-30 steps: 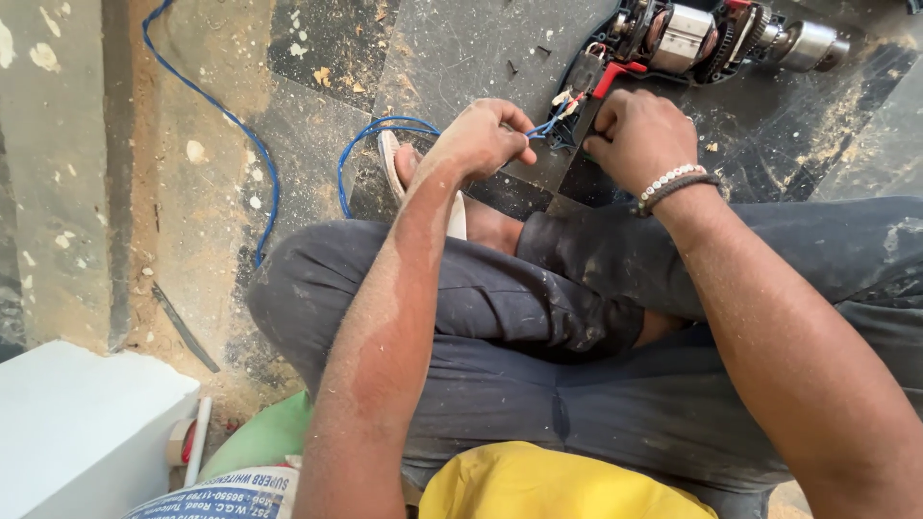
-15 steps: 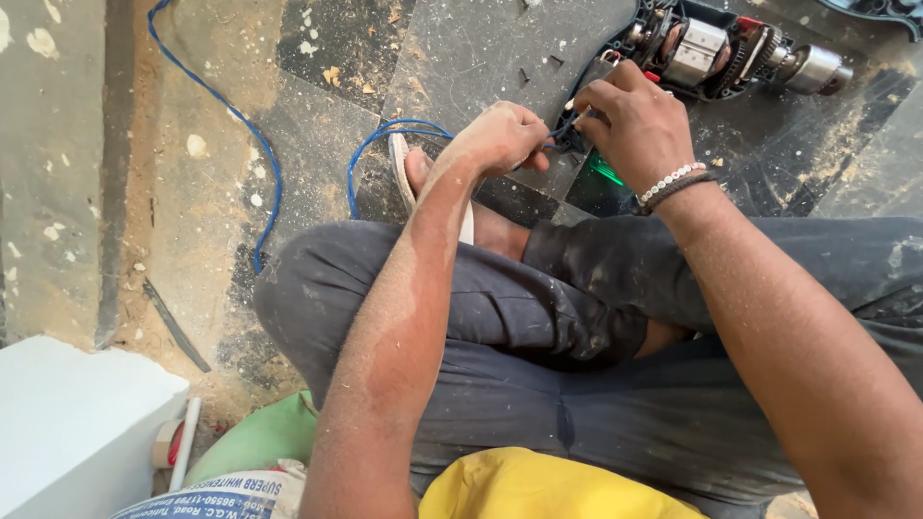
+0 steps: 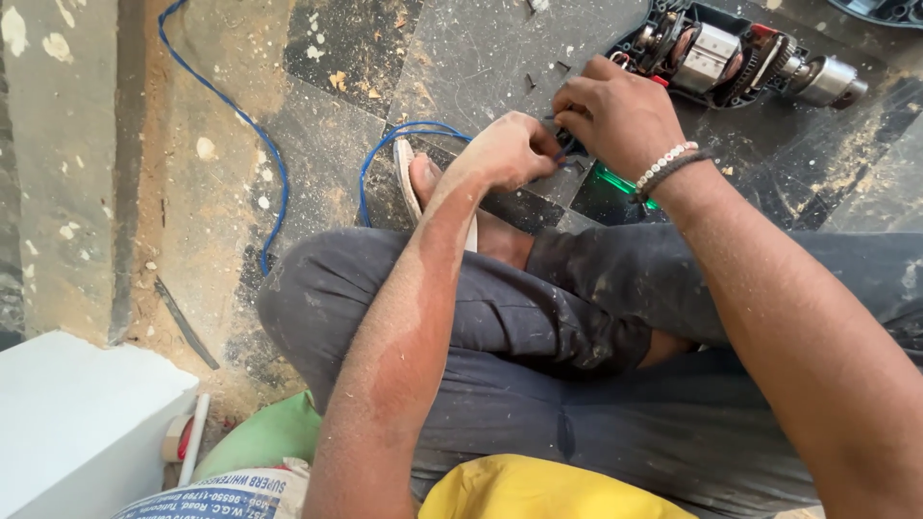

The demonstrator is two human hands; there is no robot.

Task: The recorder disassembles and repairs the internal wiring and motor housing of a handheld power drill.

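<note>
Blue wire [image 3: 385, 144] between pinching hands [image 3: 567, 130]

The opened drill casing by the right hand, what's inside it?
Inside the opened drill casing lies the motor, with a metal chuck sticking out at one end. The right hand covers the casing's near end, so the wiring there is hidden.

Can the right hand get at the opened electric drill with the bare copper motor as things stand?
Probably yes. The right hand lies just beside the opened electric drill on the dusty floor, with nothing visible between them. Its fingers seem busy with the thin blue wire though.
</note>
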